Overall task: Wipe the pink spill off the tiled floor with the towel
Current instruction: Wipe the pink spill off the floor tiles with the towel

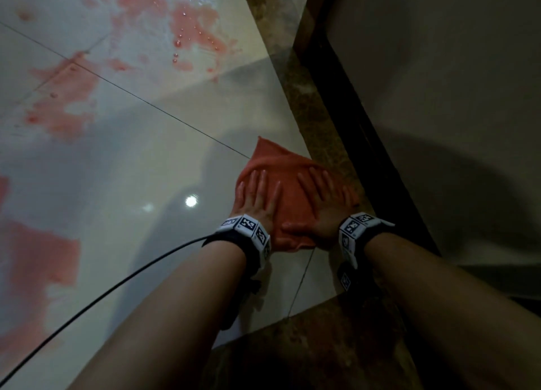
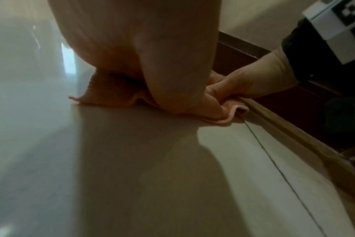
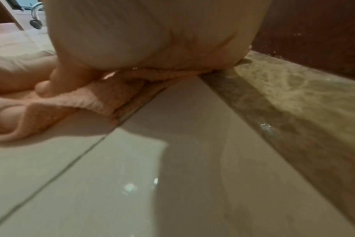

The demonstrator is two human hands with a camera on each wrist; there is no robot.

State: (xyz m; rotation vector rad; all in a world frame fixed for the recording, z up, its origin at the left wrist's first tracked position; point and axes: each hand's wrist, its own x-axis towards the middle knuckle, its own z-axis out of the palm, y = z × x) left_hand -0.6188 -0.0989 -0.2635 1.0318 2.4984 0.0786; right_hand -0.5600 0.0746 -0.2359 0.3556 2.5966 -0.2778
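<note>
The left hand (image 1: 257, 200) and right hand (image 1: 325, 205) press flat, fingers straight, side by side on the towel (image 1: 288, 181) spread beneath both palms, with the pink spill (image 1: 63, 105) well beyond the left hand's fingertips on the tiled floor (image 1: 164, 143).

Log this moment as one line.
left hand flat on orange terry towel | right hand flat on towel | pink spill unwiped

- Towel (image 1: 272, 167): orange-red, plain, ribbed weave seen in wrist views.
- Spill (image 1: 193, 26): pink-red blotches.
- Floor tiles (image 1: 146, 161): glossy off-white, thin dark grout lines.
- Border strip (image 1: 295, 76): brown mottled marble.
- Wristbands (image 1: 244, 228): black, w/ white b&w marker squares.
</note>
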